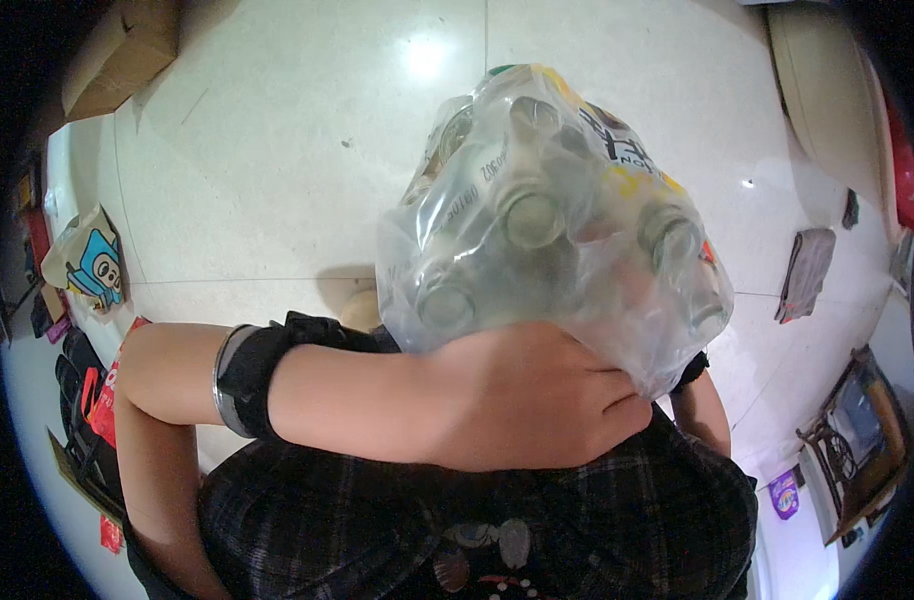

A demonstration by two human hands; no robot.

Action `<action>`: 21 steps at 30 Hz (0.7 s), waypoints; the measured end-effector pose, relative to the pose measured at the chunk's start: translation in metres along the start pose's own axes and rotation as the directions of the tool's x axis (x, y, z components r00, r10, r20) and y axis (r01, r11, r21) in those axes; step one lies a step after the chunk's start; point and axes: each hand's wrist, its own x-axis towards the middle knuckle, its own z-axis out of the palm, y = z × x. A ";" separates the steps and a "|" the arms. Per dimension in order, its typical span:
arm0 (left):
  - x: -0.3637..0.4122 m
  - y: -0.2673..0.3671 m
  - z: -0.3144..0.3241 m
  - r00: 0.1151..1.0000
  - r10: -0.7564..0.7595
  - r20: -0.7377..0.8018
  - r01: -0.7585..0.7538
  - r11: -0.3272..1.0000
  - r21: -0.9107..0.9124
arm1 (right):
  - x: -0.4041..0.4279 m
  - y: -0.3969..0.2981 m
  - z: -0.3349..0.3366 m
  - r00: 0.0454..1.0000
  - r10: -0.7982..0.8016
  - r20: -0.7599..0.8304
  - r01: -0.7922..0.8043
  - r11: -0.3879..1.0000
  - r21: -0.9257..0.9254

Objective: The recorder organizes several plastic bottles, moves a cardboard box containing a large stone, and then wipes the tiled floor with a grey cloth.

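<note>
A translucent plastic bag with printed writing bulges in front of my chest. Round ends of several clear containers, bottles or jars, press against its film, one container near the middle. My left hand reaches across my body with fingers curled on the bag's gathered lower edge. Behind the bag's right side, my right forearm rises with a black band at the wrist. The right hand itself is hidden by the bag; a blurred skin-toned patch shows through the plastic there.
Pale floor tiles spread ahead. A cardboard box stands at the far left, above a paper bag with a cartoon figure. On the right lie a folded grey cloth, a purple packet and a beige upholstered piece.
</note>
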 end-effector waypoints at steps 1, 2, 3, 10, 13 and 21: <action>0.001 0.000 0.001 1.000 0.017 -0.022 -0.016 0.999 0.035 | -0.001 0.000 0.000 1.000 -0.009 0.004 0.010 1.000 -0.008; 0.002 0.000 0.001 1.000 0.018 -0.021 -0.017 0.999 0.030 | 0.001 0.002 0.001 1.000 -0.024 0.011 0.024 1.000 -0.004; 0.002 0.000 0.000 1.000 0.008 0.019 -0.008 1.000 0.011 | 0.001 0.004 0.002 0.999 -0.032 0.021 0.032 0.999 -0.005; 0.006 -0.001 0.007 0.999 -0.054 -0.004 0.054 0.993 -0.102 | 0.001 0.020 0.008 0.991 -0.113 0.068 0.116 0.993 -0.034; 0.010 0.000 0.001 0.994 -0.084 0.076 0.092 0.990 -0.103 | 0.006 0.033 0.013 0.982 -0.165 0.094 0.169 0.984 -0.047; 0.011 -0.003 0.005 0.992 -0.130 -0.001 0.128 0.982 -0.136 | 0.023 0.080 0.029 0.930 -0.316 0.187 0.339 0.935 -0.105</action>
